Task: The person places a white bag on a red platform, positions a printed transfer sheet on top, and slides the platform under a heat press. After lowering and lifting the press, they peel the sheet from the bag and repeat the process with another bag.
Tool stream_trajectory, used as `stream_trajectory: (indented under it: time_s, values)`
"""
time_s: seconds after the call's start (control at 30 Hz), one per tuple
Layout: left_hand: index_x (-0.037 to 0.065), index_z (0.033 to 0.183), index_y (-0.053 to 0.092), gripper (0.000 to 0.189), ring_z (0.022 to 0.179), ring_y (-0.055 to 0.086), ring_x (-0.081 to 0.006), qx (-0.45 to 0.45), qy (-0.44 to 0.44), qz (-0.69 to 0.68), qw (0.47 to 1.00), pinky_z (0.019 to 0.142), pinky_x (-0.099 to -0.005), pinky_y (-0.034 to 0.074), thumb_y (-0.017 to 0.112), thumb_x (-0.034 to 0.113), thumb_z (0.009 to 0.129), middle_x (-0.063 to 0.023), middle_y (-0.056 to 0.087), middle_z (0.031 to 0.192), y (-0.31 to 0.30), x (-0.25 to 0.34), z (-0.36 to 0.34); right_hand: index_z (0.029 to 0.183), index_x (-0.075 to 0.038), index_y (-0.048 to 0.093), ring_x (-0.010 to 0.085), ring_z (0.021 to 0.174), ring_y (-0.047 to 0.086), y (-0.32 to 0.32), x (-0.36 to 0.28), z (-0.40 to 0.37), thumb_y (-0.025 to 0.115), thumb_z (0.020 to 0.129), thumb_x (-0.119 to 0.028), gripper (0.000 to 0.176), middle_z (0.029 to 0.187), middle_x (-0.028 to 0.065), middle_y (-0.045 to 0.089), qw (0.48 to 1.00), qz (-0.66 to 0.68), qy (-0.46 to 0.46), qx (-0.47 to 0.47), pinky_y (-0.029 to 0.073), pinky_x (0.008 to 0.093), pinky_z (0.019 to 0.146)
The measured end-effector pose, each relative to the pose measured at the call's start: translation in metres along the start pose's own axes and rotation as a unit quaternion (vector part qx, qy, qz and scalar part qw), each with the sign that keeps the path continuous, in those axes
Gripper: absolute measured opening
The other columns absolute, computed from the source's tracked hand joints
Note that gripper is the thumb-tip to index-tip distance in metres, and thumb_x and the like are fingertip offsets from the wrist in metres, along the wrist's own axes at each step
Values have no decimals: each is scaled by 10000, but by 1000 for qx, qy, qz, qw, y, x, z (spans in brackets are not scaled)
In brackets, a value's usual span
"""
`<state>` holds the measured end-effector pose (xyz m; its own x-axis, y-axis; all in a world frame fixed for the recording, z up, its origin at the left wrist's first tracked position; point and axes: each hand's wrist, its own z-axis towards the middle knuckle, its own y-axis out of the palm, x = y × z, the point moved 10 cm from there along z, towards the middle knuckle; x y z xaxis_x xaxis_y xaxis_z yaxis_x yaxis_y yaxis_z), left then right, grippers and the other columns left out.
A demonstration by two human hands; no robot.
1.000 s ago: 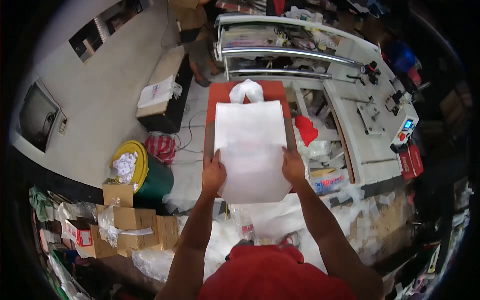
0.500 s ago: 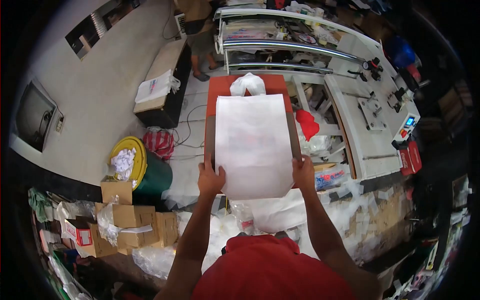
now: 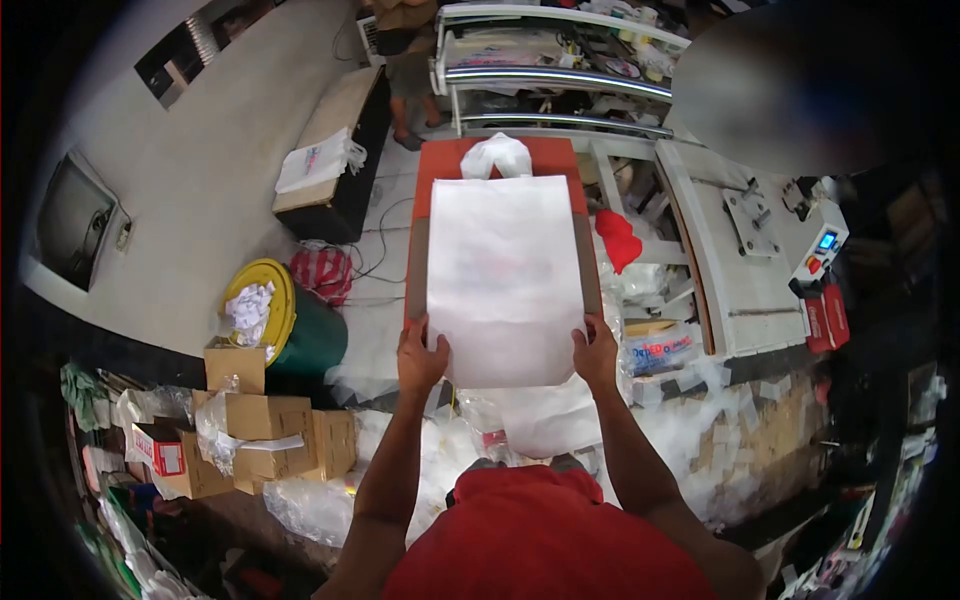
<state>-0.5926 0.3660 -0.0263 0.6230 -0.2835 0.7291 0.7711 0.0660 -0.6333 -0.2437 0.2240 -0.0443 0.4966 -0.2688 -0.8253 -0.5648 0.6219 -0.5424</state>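
Observation:
A white sheet [image 3: 505, 290] with faint coloured print showing through lies over a red-and-brown board [image 3: 419, 235]. My left hand [image 3: 422, 355] is closed at the sheet's near left edge, thumb on top. At the near right edge my right hand [image 3: 596, 352] pinches it the same way; the fingers underneath are partly hidden. Beyond the far edge, a bunched white plastic piece [image 3: 497, 157] rests on the red part of the board. More white sheeting [image 3: 555, 420] hangs below, in front of my red shirt.
A white machine with a control panel [image 3: 826, 242] stands at right, near a red cloth [image 3: 619, 240]. At left are a green bin [image 3: 320, 345] with a yellow rim, and cardboard boxes [image 3: 270, 430]. A person [image 3: 408, 85] stands beyond a dark bench [image 3: 350, 205]. A blur covers the upper right.
The sheet's near edge now lies flatter and straighter, and my right hand has shifted slightly inward. The view has moved a little, and a grey blur has appeared at upper right.

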Motion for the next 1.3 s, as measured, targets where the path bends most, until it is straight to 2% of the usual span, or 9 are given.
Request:
stream_trajectory:
  time_s: [0.2,0.4,0.57,0.7,0.83,0.97,1.0,1.1,1.3]
  values:
    - [18,1285,559,342,848,618,-164,-54,-184,-72,979,724,-307,520,532,188,988,-128,657,1059,-13,-31,-16,1028,2,660,249,710,671,-73,33,-6,695,884,-153,215,849,150,683,995,67,24,68,533,354,646]
    - [-51,1242,498,349,1076,575,-369,73,-134,172,973,934,-447,450,511,192,992,-254,576,1161,-78,-192,-143,957,-11,640,403,846,670,-145,316,-35,570,839,-54,144,884,239,681,975,-173,124,58,528,487,757]
    - [-26,995,532,242,920,553,-403,-227,-229,350,880,829,-478,464,616,108,812,-209,576,916,-36,-182,-299,1260,21,570,441,1190,562,-180,500,19,688,859,-322,541,1256,301,588,908,-219,357,-23,447,470,1027]
    - [-14,809,626,231,786,653,-355,-412,-389,247,787,754,-441,528,684,203,752,-200,654,815,-15,-195,-422,1484,37,280,457,1384,346,-180,685,83,805,751,-460,1029,1461,342,370,940,-304,136,68,353,477,1112]
    - [-10,789,637,219,757,683,-317,-398,-412,265,776,732,-411,543,696,198,751,-189,669,771,3,-183,-466,1333,-46,423,455,1249,486,-148,538,117,826,741,-368,785,1368,276,486,909,-347,218,-77,441,525,986]
    - [-5,863,637,228,801,691,-290,-412,-386,214,797,746,-402,547,718,183,762,-169,676,815,50,-169,-433,1248,-81,449,427,846,647,-152,545,100,640,916,-234,413,932,210,646,846,-516,-59,117,530,517,734]
    - [-1,890,637,233,809,691,-287,-380,-394,176,818,749,-400,549,721,178,767,-161,679,827,54,-168,-424,1178,-66,502,437,696,629,-162,524,110,597,938,-204,293,793,197,634,930,-357,29,85,528,510,676]
    - [4,931,635,253,827,691,-286,-378,-367,158,835,767,-399,551,723,181,774,-157,683,852,59,-188,-413,1076,-47,560,429,795,640,-173,500,116,578,931,-150,179,888,233,648,925,-374,-11,-63,527,486,715]
    - [24,934,644,239,857,690,-278,-372,-344,189,841,792,-391,546,707,210,799,-147,690,881,58,-177,-373,1115,-26,580,397,938,646,-174,500,106,658,883,-203,302,1042,228,654,928,-359,78,65,524,471,798]
